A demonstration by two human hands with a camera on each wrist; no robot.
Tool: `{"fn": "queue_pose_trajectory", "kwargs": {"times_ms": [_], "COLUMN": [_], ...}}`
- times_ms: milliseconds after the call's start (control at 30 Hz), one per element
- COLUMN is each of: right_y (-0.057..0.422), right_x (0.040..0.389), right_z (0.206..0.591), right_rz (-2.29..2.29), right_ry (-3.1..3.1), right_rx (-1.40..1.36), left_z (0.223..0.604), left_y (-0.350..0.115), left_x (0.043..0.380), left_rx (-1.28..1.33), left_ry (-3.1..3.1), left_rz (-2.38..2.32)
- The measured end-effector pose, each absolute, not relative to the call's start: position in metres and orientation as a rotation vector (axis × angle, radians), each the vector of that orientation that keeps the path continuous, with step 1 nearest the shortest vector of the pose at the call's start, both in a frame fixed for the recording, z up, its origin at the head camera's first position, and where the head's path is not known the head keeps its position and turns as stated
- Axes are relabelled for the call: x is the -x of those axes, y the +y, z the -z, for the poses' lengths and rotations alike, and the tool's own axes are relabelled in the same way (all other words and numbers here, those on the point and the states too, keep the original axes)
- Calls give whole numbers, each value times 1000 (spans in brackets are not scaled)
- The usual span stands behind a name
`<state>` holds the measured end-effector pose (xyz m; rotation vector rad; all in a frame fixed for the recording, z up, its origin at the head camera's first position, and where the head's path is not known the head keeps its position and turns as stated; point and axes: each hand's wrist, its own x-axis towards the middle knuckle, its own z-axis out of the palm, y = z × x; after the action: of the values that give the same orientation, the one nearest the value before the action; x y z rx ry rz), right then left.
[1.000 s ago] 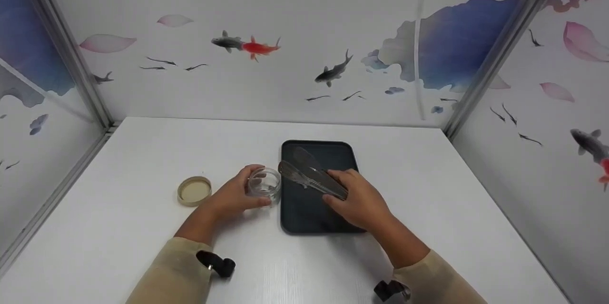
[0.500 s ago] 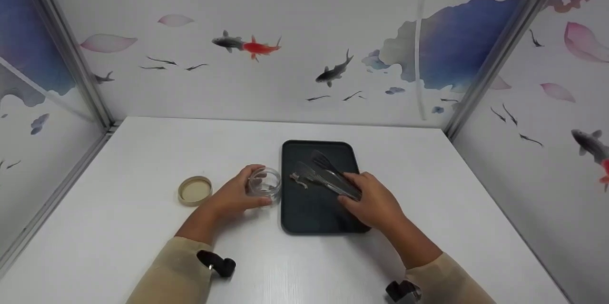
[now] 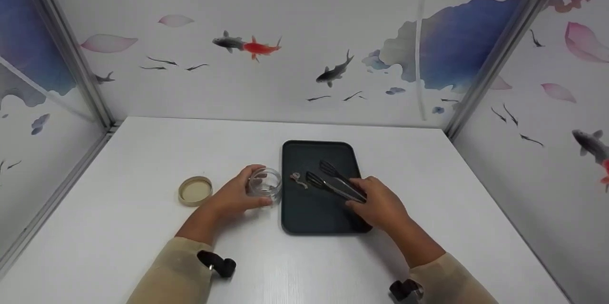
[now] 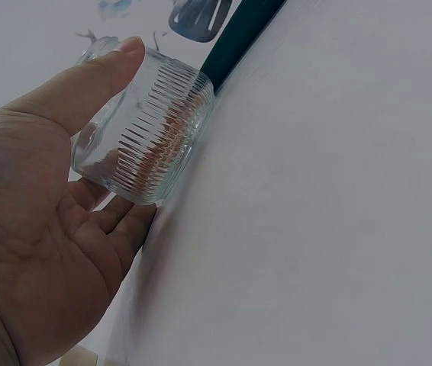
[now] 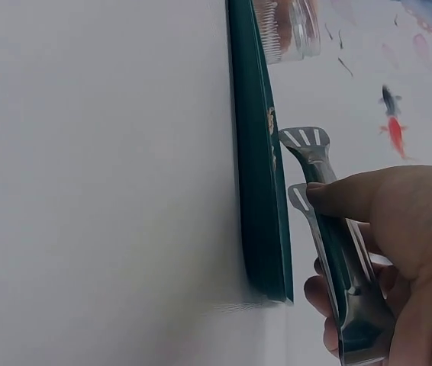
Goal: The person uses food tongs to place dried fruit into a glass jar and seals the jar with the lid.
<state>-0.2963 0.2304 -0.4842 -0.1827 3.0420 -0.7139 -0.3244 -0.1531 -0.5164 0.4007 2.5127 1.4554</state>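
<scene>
My left hand (image 3: 238,191) holds a clear glass jar (image 3: 265,182) upright on the white table, thumb on one side and fingers on the other. Ribbed sides show on the jar (image 4: 143,130) in the left wrist view. My right hand (image 3: 380,203) grips a pair of metal tongs (image 5: 346,267) with slotted heads, their arms spread apart. Those heads are over the dark tray (image 3: 309,218), nothing between them. Left of the tips, a small pale-brown twisted thing (image 3: 299,181) lies on the tray; its kind is unclear.
A round tan lid (image 3: 195,191) lies on the table (image 3: 266,266) left of the jar. The tray's left edge is close beside the jar. White panels (image 3: 285,90) printed with fish and petals enclose the table at the back and sides.
The right hand and tongs have moved right and toward the person, away from the jar. The small twisted thing, mostly covered by the tongs before, is now in plain sight. The left hand stays put.
</scene>
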Motion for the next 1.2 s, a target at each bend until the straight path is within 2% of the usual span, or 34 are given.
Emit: {"fn": "queue_pose_trajectory", "kwargs": {"times_ms": [1200], "right_y": [231], "right_x": [297], "right_z": [491], "right_rz": [797], "right_ry": [3055], "right_rx": [149], "left_z": [515], "left_y": [-153], "left_x": [324], "left_rx": [-408], "left_ry": [2534], "left_rz": [-1444]}}
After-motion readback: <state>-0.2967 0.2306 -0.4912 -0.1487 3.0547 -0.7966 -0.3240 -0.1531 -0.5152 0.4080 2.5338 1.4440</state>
